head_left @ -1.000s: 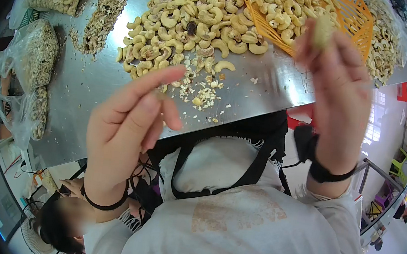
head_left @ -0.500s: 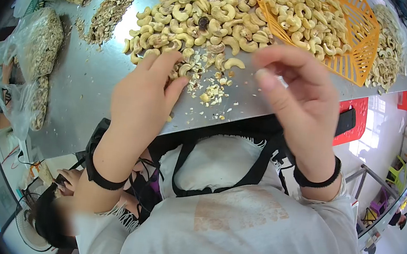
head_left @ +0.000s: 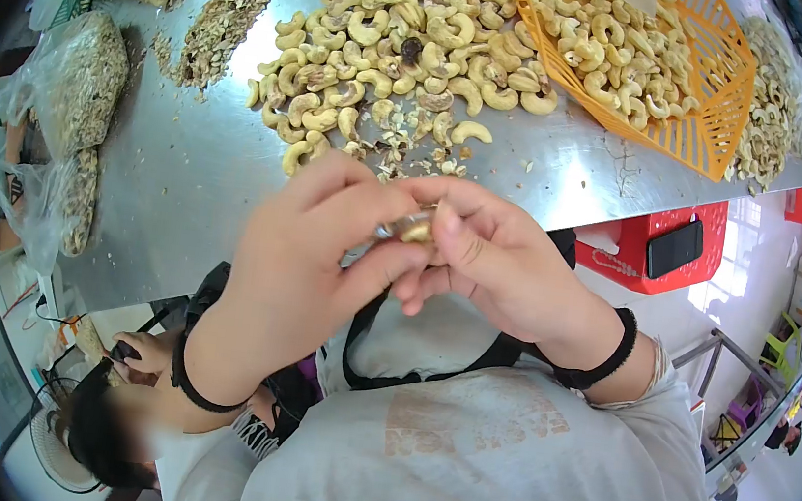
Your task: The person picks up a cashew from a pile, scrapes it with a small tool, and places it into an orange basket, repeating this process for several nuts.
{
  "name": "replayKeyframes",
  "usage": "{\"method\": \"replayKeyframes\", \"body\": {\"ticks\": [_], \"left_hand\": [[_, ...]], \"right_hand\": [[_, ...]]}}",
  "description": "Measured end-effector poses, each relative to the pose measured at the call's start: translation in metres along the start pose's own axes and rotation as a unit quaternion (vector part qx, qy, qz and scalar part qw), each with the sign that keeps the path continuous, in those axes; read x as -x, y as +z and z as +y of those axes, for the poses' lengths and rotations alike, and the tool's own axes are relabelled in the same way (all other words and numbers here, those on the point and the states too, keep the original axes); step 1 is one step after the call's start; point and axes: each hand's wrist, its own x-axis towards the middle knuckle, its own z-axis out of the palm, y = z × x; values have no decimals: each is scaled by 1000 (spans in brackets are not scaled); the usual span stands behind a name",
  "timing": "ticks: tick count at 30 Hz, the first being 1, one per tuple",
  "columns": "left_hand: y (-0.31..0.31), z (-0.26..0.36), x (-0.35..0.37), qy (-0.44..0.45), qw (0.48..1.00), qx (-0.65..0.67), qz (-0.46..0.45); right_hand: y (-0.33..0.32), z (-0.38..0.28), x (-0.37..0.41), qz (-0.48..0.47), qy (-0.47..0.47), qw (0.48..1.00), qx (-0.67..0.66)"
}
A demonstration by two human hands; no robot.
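My left hand (head_left: 312, 250) and my right hand (head_left: 509, 258) meet in front of my chest, just over the table's near edge. Between their fingertips is a pale cashew nut (head_left: 416, 233), pinched by my left hand and partly covered by fingers. A small shiny metal piece (head_left: 385, 231) lies against the nut; it seems to run toward my right thumb, and its full shape is hidden. Both hands are closed. Beyond them spreads a heap of cashew nuts (head_left: 376, 35), with skin flakes (head_left: 394, 141) at its near side.
An orange plastic basket (head_left: 726, 85) of cashews stands at the right. More nuts (head_left: 767, 124) lie beyond it. Bags of flakes (head_left: 88, 86) and a skin pile (head_left: 225, 18) are at the left. A phone (head_left: 675, 249) rests on a red stool (head_left: 631, 272). Another person (head_left: 114, 426) is at lower left.
My left hand has drawn back from the near side of the heap toward me. My right hand has come down and left, and the two now meet around the nut.
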Motion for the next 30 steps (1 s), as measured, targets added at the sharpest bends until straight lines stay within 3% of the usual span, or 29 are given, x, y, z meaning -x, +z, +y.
{"method": "replayKeyframes", "body": {"ticks": [5, 7, 10, 14, 17, 21, 23, 24, 26, 27, 29, 30], "left_hand": [[-2, 4, -2, 19, 998, 26, -54], [-4, 5, -1, 2, 998, 56, -32], [-7, 10, 1, -44, 991, 124, 16], [-8, 8, 3, -100, 984, 142, 39], [-6, 4, 4, -104, 982, 151, 49], [-8, 3, 3, -120, 981, 146, 49], [-9, -1, 4, -91, 985, 132, 56], [-10, -1, 4, -93, 986, 129, 57], [-13, 1, 4, -135, 981, 123, 63], [-14, 0, 4, -143, 980, 117, 67], [-15, -7, 0, -143, 984, 85, 69], [-17, -11, -2, -153, 983, 77, 74]], "right_hand": [[-9, -8, 2, -1, -6, 999, 32], [-12, -18, 11, 14, -30, 999, 33], [-26, -50, 31, 91, -180, 976, 85], [-61, -108, 64, 229, -415, 869, 144], [-94, -143, 81, 294, -476, 812, 169], [-132, -173, 81, 337, -505, 769, 200], [-145, -179, 78, 430, -509, 704, 245], [-150, -180, 78, 428, -509, 706, 243], [-158, -179, 75, 490, -516, 595, 373], [-154, -177, 73, 484, -514, 604, 370], [-133, -168, 76, 491, -521, 563, 413], [-120, -163, 75, 467, -517, 603, 389]]}}
